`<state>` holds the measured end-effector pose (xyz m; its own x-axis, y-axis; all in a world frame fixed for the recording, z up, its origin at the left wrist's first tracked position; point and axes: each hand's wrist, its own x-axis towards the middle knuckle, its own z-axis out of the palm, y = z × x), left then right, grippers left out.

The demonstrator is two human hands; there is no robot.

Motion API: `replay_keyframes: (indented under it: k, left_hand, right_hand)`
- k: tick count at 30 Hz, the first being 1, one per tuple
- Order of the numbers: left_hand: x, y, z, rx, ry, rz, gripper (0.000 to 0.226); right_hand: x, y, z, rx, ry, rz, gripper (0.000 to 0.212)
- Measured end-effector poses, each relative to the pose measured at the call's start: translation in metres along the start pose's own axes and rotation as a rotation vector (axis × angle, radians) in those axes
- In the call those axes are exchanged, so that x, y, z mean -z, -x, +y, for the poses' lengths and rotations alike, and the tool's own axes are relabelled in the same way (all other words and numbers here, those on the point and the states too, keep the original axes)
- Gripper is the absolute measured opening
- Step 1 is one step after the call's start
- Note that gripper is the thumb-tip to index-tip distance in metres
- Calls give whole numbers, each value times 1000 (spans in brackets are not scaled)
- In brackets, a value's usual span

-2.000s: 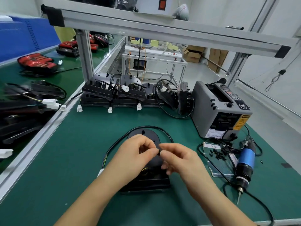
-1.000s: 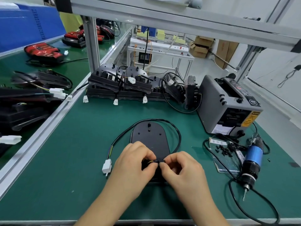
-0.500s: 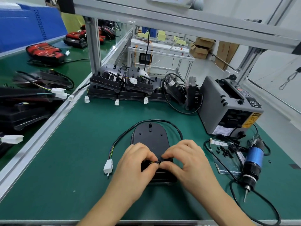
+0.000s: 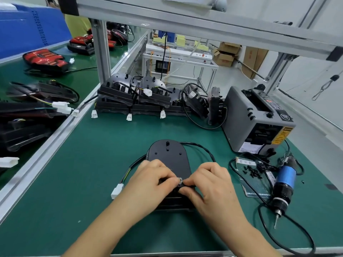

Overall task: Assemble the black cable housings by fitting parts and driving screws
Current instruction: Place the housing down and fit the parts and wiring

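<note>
Bare green desk (image 4: 83, 164) wide open left of centre, ending at an aluminium rail (image 4: 46, 149) that runs from lower left towards upper centre; front edge just under the forearms at the bottom of the frame. Right side crowded: blue electric screwdriver (image 4: 284, 178) lying tip-down near the lower right, loose black screws (image 4: 249, 169) just left of it, grey tape dispenser (image 4: 256, 119) above. Row of black units (image 4: 141, 101) along the back edge. Black housing (image 4: 168, 160) flat at lower centre, rounded end away, cable (image 4: 204, 148) looping round its top and right, white connector (image 4: 117, 191) on the mat just left of the left grip (image 4: 150, 180). Left grip and right grip (image 4: 209, 182) both over the housing's near half, fingers curled, fingertips meeting and pinching a small grey piece (image 4: 179, 180) from either side. Yellow warning label (image 4: 282, 135) on the dispenser, print too small to read.
</note>
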<state>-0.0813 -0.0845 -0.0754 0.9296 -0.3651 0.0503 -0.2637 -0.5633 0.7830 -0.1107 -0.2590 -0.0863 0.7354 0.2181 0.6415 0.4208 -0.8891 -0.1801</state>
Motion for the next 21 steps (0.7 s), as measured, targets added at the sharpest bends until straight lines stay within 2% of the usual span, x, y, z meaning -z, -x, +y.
replay_keyframes:
  k: [4,10,13,15,18,21]
  left_hand:
    - [0,-8,0,68,167,20,14]
    - [-3,-15,3,114,151,40,20]
    - [-3,-15,1,126,118,35,20]
    - [-4,-14,1,141,116,30,19]
    - [-5,-13,1,144,120,25,20]
    - [-4,-12,1,138,122,22,21]
  right_hand:
    - [-2,2,0,-9,12,-3,22]
    - [4,1,0,-64,-92,-142,23]
    - [14,-3,21,-179,-229,-159,12]
    - [26,-9,53,-347,-124,-157,5]
    - [43,-14,108,-575,215,-319,13]
    - [48,-15,143,-635,454,-519,12]
